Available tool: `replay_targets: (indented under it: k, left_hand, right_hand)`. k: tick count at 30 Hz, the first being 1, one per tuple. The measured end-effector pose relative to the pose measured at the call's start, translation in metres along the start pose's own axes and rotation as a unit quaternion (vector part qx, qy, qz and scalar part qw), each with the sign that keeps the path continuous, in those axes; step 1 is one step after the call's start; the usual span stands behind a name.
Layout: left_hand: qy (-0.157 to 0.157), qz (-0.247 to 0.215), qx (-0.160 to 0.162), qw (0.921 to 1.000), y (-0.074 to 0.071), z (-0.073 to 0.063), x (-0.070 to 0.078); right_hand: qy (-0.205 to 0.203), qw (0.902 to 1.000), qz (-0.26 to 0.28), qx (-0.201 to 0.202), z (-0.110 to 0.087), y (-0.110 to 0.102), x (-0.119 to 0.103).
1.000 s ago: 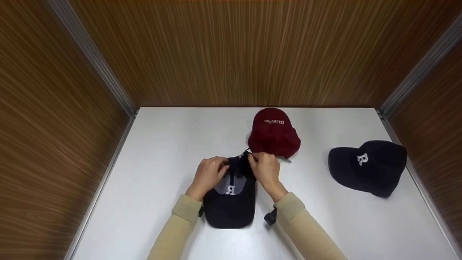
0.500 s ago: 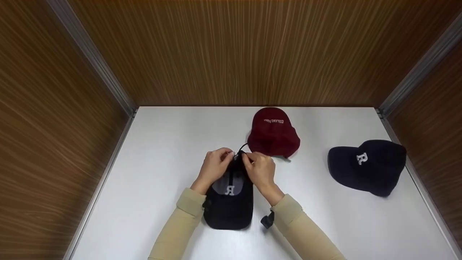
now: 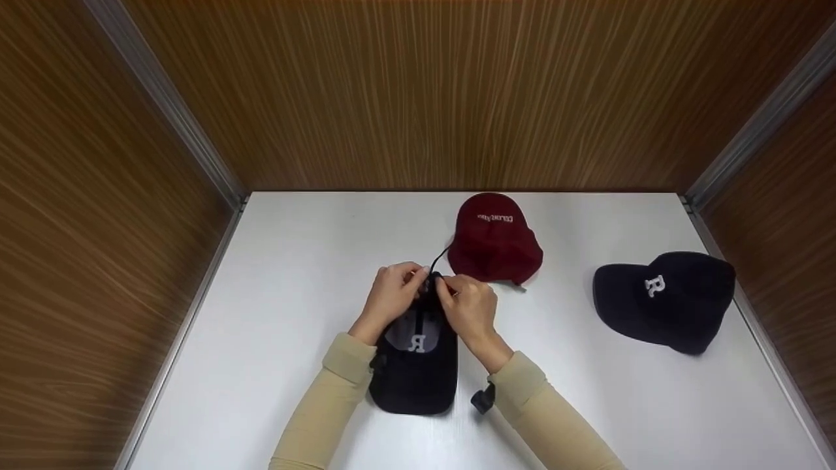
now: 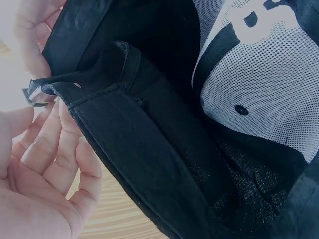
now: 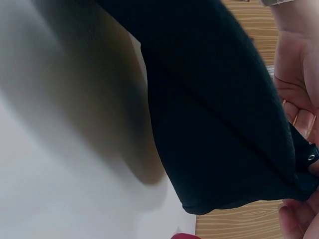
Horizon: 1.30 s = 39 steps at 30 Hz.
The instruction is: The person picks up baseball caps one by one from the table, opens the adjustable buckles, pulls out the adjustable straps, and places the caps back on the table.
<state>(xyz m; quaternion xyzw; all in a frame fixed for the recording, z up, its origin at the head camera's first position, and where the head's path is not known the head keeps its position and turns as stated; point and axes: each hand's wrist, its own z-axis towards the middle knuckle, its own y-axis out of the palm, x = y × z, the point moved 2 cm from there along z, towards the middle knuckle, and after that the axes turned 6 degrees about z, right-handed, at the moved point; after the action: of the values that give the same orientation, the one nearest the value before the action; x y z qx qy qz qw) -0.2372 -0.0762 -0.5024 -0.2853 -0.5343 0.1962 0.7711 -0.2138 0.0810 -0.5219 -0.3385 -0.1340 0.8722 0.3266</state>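
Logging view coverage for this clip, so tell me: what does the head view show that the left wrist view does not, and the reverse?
Only the head view: the red cap, the dark cap on the right, and the person's tan sleeves.

Only the left wrist view: the weave of the mesh lining and a dark eyelet in it.

Both: the held cap, the white letter inside it (cut off in the wrist view), and the left hand at its edge.
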Motion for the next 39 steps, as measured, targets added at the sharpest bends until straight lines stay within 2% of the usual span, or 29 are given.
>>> replay_targets:
  k: [5, 11, 17, 20, 24, 29, 35, 39]
  left_hand:
    - [-0.006, 0.009, -0.002, 0.9999, 0.002, 0.001, 0.001]
    - [0.0, 0.042, 0.027, 0.9988, 0.002, 0.004, 0.004]
    - [-0.016, 0.04, 0.035, 0.9984, 0.002, 0.003, 0.003]
    - [-0.032, 0.03, 0.039, 0.9983, 0.0, 0.003, 0.0]
    - [-0.05, -0.007, 0.051, 0.9974, -0.006, 0.003, -0.005]
    - [-0.034, -0.046, 0.032, 0.9979, -0.007, 0.002, -0.008]
    - [-0.031, -0.078, 0.027, 0.9961, -0.003, 0.0, -0.011]
    - [-0.033, -0.082, 0.021, 0.9959, 0.0, 0.0, -0.01]
  right_hand:
    - [-0.004, 1.0, -0.006, 0.001, 0.0, 0.0, 0.0]
    - [0.0, 0.9999, -0.016, -0.005, 0.0, 0.0, 0.001]
    - [-0.004, 0.9998, -0.02, -0.004, -0.002, -0.001, 0.003]
    - [0.001, 0.9998, -0.022, 0.0, -0.003, -0.002, 0.004]
    - [0.009, 0.9996, -0.025, -0.005, -0.004, -0.003, 0.007]
    - [0.008, 0.9996, -0.016, -0.022, -0.006, -0.003, 0.012]
    - [0.007, 0.997, 0.041, -0.065, -0.006, -0.001, 0.016]
    - [-0.019, 0.9938, 0.053, -0.096, -0.004, 0.001, 0.017]
